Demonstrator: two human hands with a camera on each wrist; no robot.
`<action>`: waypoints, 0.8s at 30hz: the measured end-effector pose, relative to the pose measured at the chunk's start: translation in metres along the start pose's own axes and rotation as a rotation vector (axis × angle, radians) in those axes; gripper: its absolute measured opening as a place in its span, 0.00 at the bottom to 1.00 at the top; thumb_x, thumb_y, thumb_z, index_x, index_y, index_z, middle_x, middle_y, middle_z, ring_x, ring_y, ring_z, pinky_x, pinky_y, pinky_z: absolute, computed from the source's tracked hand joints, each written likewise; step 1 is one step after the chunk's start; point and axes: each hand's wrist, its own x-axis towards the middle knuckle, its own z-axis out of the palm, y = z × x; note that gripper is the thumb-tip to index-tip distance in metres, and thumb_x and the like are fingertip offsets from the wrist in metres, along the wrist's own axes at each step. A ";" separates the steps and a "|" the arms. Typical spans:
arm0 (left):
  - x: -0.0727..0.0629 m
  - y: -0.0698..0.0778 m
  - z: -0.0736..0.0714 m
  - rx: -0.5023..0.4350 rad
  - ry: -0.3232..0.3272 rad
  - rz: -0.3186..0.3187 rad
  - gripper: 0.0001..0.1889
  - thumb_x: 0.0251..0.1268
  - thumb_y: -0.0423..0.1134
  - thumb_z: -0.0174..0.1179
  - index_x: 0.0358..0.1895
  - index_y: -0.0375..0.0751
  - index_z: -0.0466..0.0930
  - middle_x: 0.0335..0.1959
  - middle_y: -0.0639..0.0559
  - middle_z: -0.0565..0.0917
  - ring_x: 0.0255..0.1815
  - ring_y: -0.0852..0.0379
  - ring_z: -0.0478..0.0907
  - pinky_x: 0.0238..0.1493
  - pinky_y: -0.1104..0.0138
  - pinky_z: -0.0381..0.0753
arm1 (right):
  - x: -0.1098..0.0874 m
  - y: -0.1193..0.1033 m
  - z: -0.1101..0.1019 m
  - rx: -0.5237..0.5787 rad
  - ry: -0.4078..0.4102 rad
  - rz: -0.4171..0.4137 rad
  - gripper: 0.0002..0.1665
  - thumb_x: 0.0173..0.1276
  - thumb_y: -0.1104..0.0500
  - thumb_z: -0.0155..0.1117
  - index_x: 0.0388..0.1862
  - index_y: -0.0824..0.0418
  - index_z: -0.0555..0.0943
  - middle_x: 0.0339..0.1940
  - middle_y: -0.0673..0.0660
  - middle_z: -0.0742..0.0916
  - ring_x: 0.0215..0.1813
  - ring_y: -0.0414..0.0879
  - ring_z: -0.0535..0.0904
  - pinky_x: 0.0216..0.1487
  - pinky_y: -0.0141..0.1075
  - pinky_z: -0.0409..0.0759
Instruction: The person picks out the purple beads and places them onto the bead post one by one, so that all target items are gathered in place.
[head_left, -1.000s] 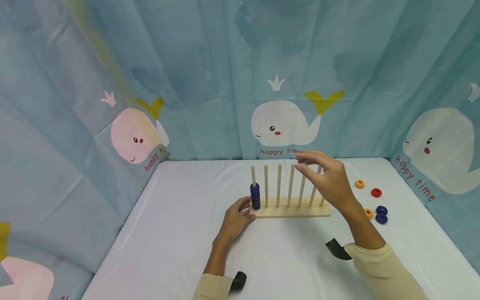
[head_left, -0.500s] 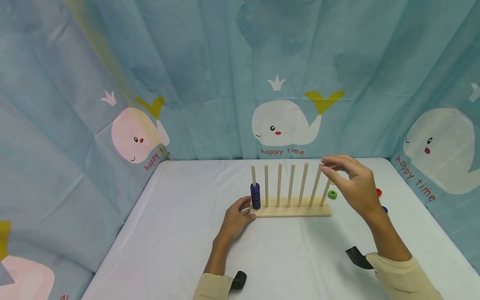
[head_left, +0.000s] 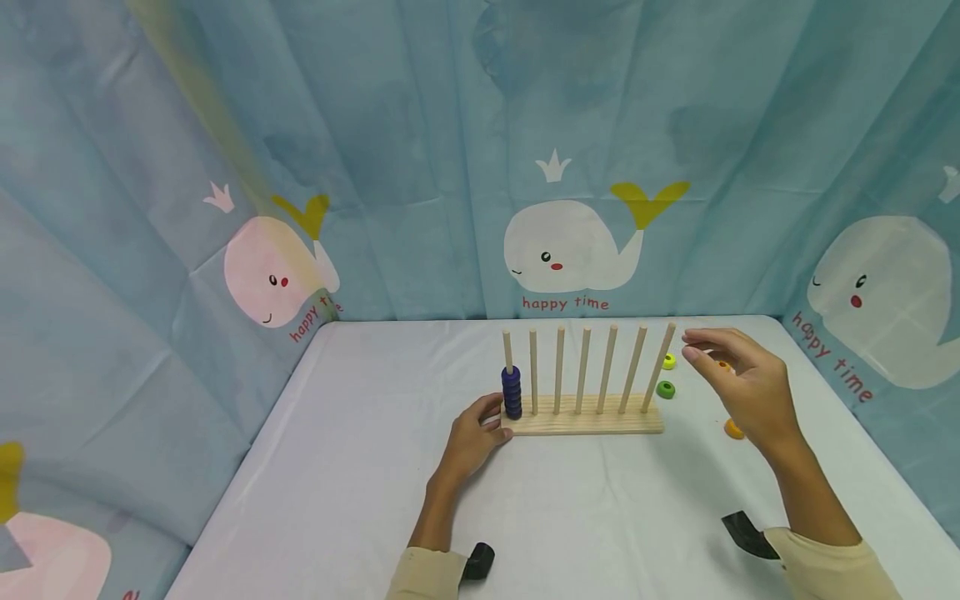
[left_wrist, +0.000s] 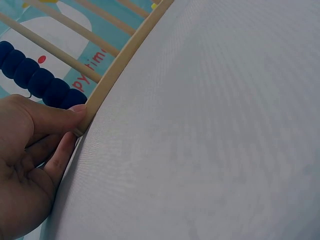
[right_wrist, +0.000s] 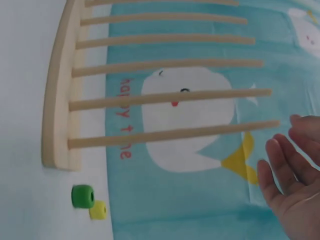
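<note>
A wooden peg stand point(head_left: 585, 424) with a row of several upright pegs sits on the table. Several dark blue beads point(head_left: 512, 393) are stacked on its leftmost peg; the other pegs are bare. My left hand point(head_left: 471, 440) grips the left end of the base, and the left wrist view has its thumb point(left_wrist: 65, 119) on the wood beside the blue beads point(left_wrist: 42, 82). To the right of the last peg, my right hand point(head_left: 750, 385) is raised above the table, fingers loosely bent, holding nothing. In the right wrist view its fingertips point(right_wrist: 276, 145) lie near that peg's tip point(right_wrist: 272, 123).
Right of the stand lie a green bead point(head_left: 665, 389) and a yellow bead point(head_left: 669, 361). An orange bead point(head_left: 734, 429) shows under my right hand, another orange bead point(head_left: 723, 365) behind its fingers. A blue whale-print curtain point(head_left: 420, 167) hangs along the table's back and sides.
My right hand has moved right along the tops of the pegs, past the last one, uncovering the green and yellow beads and hiding the red and blue ones. The left hand stays put.
</note>
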 end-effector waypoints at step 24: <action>0.001 -0.001 0.000 -0.008 0.004 0.004 0.33 0.66 0.27 0.70 0.75 0.40 0.74 0.72 0.38 0.79 0.72 0.43 0.78 0.69 0.65 0.83 | -0.019 0.056 -0.042 -0.113 0.037 0.273 0.23 0.78 0.55 0.68 0.65 0.67 0.83 0.48 0.24 0.83 0.49 0.15 0.78 0.48 0.08 0.76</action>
